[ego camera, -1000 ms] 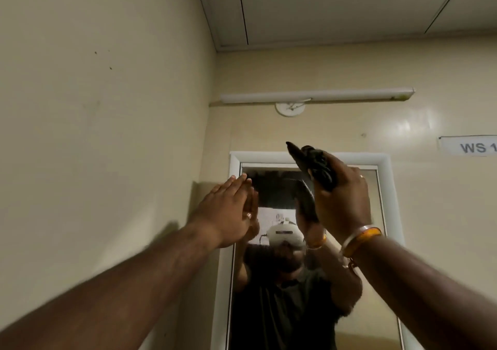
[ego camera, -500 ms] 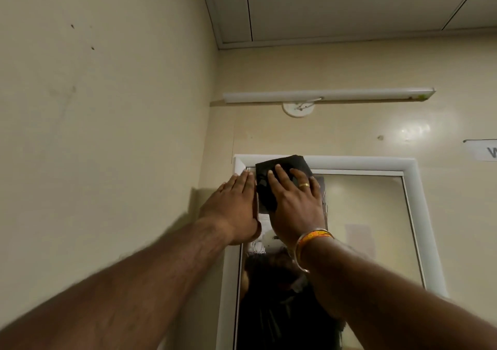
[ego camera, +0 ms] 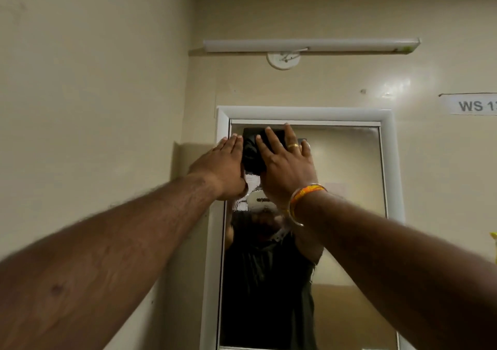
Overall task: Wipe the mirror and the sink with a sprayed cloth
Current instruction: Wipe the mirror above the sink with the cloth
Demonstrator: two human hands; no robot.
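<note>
A tall mirror (ego camera: 347, 215) in a white frame hangs on the wall ahead. A black cloth (ego camera: 252, 153) lies flat against the glass near its top left corner. My right hand (ego camera: 285, 166) presses the cloth onto the mirror with spread, straight fingers. My left hand (ego camera: 223, 166) lies flat on the mirror's left frame edge, right beside the cloth, fingers straight and together. The sink is out of view.
A wall runs close along the left side. Above the mirror hangs a white tube light (ego camera: 309, 45) with a round ceiling rose (ego camera: 283, 59). A paper label (ego camera: 473, 104) reading "WS 1" is stuck on the wall at the right.
My right hand went from gripping the bunched cloth in the air to pressing it flat on the mirror's top left. The cloth now sits slightly lower on the glass.
</note>
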